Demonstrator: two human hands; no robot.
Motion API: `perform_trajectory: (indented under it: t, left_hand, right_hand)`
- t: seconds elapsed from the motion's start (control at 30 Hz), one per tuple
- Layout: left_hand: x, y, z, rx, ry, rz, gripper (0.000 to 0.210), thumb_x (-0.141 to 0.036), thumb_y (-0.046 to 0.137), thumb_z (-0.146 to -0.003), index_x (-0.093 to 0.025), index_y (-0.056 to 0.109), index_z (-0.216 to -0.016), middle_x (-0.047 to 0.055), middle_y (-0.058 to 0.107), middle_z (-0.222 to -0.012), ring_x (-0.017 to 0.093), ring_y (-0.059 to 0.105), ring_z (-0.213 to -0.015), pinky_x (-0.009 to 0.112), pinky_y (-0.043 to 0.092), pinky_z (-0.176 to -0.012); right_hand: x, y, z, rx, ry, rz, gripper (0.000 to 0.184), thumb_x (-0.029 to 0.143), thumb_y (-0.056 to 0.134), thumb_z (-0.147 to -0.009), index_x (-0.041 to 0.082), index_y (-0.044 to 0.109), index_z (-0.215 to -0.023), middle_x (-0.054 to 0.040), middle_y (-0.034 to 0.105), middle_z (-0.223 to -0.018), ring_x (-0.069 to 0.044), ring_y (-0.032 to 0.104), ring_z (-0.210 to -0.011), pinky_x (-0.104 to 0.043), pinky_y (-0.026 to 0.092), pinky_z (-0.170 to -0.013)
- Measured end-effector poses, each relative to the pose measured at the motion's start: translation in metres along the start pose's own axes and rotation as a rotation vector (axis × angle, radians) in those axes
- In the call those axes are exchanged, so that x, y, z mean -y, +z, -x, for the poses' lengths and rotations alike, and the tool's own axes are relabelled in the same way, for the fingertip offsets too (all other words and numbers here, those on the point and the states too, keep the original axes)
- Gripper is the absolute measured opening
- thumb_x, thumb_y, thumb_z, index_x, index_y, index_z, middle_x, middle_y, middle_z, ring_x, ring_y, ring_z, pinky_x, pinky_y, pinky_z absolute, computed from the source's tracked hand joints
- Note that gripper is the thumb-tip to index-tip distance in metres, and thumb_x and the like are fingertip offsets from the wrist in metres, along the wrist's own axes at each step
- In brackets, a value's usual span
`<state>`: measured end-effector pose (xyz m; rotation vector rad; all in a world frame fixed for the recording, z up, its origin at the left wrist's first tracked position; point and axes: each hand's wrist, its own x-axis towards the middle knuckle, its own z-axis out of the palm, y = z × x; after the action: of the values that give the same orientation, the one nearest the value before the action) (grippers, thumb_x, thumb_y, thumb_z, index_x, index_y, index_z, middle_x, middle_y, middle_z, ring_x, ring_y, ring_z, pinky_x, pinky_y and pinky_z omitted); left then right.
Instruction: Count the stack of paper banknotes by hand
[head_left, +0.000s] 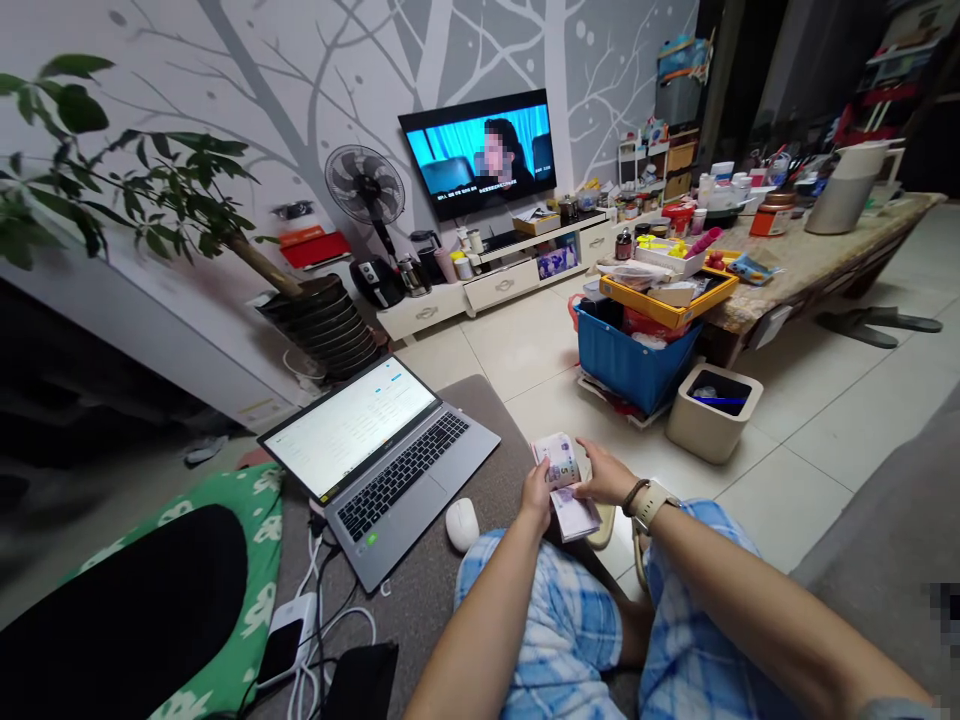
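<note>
Wall point(315, 60): across the upper frame, grey with pale tree shapes.
Floor point(810, 420): pale tiles, centre to right.
Plant point(150, 200): upper left, leafy, trunk slanting down into a dark ribbed pot point(322, 325).
Table point(817, 260): upper right, stone top, crowded with jars, boxes and a white jug point(851, 185).
TV point(480, 150): upper centre on the wall, switched on, above a white cabinet point(495, 285).
Fan point(365, 190): left of the TV, standing on the floor.
Laptop point(382, 450): centre left, open, screen lit, on a grey cushion point(427, 590).
Crate point(630, 360): blue, right of centre, against the table, with a yellow tray point(667, 295) of odds and ends on top.
Bin point(712, 410): beige, just right of the crate.
Pillow point(225, 560): lower left, green with white pattern, dark patch over it.
Knees point(555, 610): lower centre, in blue checked cloth.
Left hand point(536, 492): lower centre, closed on the left edge of the banknotes, thumb on top.
Right hand point(604, 478): just right of the left, fingers curled on the notes' right edge; watch point(651, 503) on the wrist.
Banknotes point(566, 480): a stack held between both hands above the knees, right of the laptop.
Mouse point(462, 523): white, on the cushion, just left of the left hand.
Phone point(283, 645): bottom left, dark screen, beside white cables.
</note>
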<state>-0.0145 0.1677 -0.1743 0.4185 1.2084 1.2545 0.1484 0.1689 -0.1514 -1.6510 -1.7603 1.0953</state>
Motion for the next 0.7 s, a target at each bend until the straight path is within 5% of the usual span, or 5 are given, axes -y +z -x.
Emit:
perform_trajectory:
  t: [0.27,0.5,0.7]
  left_hand:
    - [-0.013,-0.010,-0.002,-0.051,-0.012,0.001,0.021,-0.033,0.084,-0.090,-0.014,0.079,-0.097,0.007,0.082,-0.080,0.023,0.078,-0.067,0.035,0.063,-0.070]
    - [-0.001,-0.010,-0.012,-0.095,0.028,0.019,0.025,-0.034,0.090,-0.082,-0.014,0.077,-0.091,0.008,0.083,-0.085,0.024,0.081,-0.075,0.034,0.063,-0.077]
    - [0.006,-0.009,-0.016,-0.086,0.034,0.013,0.032,-0.038,0.092,-0.078,-0.014,0.077,-0.092,0.008,0.083,-0.082,0.026,0.081,-0.075,0.037,0.063,-0.079]
  right_hand:
    - [0.045,-0.012,-0.018,-0.069,-0.047,0.041,0.090,0.027,0.096,-0.079,0.018,0.058,-0.159,-0.0192,0.070,-0.142,-0.035,0.071,-0.131,-0.045,0.053,-0.110]
    - [0.023,0.009,-0.008,-0.143,0.074,-0.066,0.079,0.026,0.100,-0.072,0.022,0.064,-0.142,-0.0083,0.072,-0.118,-0.029,0.073,-0.108,-0.036,0.054,-0.092]
    - [0.010,-0.005,-0.003,-0.040,0.039,-0.077,0.057,0.019,0.095,-0.071,0.025,0.067,-0.121,0.0030,0.071,-0.092,-0.022,0.071,-0.087,-0.031,0.045,-0.076]
